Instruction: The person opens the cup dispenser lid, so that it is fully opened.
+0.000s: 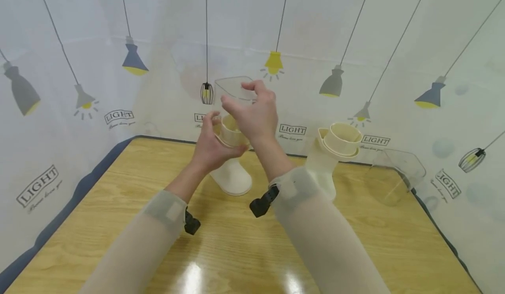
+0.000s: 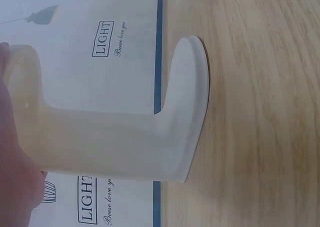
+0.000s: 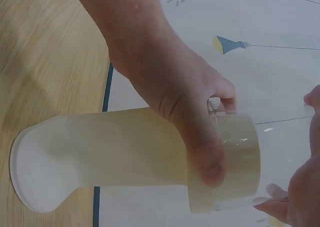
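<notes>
A cream plastic stand [image 1: 232,176] with a rounded foot and a ring-shaped collar [image 3: 242,157] stands upright on the table. My left hand [image 1: 211,147] grips it around the collar, its thumb lying across the ring in the right wrist view. Over the collar sits a clear plastic container [image 3: 280,142], its lower wall around the ring. My right hand [image 1: 258,112] holds this container from above, thumb and fingers spread to opposite sides of its wall. In the left wrist view the stand [image 2: 110,142] shows from the side, its foot flat on the wood.
A second cream stand [image 1: 325,167] with the same kind of collar stands to the right, partly behind my right arm. Further right, another clear container [image 1: 398,175] rests near the table's back edge. A printed curtain [image 1: 244,22] hangs close behind the wooden table [image 1: 221,250].
</notes>
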`<act>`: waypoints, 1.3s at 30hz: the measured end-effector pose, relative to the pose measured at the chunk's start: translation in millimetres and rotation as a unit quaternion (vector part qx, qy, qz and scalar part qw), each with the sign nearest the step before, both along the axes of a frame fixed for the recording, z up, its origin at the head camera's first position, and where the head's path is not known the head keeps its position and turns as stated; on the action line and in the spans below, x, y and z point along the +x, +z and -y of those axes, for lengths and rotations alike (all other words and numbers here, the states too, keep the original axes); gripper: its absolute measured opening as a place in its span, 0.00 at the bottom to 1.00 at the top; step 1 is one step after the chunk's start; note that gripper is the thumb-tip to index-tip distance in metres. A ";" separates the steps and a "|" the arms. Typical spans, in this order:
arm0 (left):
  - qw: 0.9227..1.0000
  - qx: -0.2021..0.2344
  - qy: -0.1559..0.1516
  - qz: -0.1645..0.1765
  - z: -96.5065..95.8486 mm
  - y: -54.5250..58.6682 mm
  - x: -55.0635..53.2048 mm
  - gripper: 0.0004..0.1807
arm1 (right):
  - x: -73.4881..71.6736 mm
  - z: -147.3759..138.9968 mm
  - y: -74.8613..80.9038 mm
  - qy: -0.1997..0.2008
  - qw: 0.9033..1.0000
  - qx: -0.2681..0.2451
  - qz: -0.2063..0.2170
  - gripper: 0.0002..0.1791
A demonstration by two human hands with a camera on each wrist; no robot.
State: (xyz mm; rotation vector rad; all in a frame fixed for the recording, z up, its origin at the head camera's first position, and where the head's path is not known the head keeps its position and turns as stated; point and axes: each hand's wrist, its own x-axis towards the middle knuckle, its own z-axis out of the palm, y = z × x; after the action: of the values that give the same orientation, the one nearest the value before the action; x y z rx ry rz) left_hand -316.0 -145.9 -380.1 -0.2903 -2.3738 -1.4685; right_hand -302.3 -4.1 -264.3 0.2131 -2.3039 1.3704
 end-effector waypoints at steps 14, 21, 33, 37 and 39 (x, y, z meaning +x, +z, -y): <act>0.999 -0.007 -0.013 -0.034 1.9 -1.2 -3.9 0.72 | 8.9 6.8 4.3 0.016 0.991 0.113 -0.074 0.34; 1.000 0.006 -0.012 -0.008 1.8 -2.6 -2.7 0.72 | 6.1 -7.4 8.2 -0.003 0.998 0.017 -0.055 0.33; 0.998 0.057 -0.025 -0.031 5.4 -4.2 -3.3 0.75 | 20.8 -47.6 28.6 0.028 0.988 -0.067 -0.139 0.32; 0.996 0.081 -0.031 -0.020 8.6 -3.6 -2.7 0.74 | 27.9 -63.9 33.4 0.035 0.984 -0.071 -0.159 0.32; 0.995 0.090 -0.040 -0.006 10.4 -3.1 -2.3 0.72 | 31.1 -73.0 35.2 0.036 0.983 -0.071 -0.166 0.32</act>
State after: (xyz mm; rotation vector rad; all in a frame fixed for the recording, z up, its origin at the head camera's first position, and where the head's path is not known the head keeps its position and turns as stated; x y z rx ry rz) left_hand -318.3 -156.4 -383.3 -0.3504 -2.2239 -1.6997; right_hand -271.2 68.9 -229.1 0.4487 -1.9342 1.4073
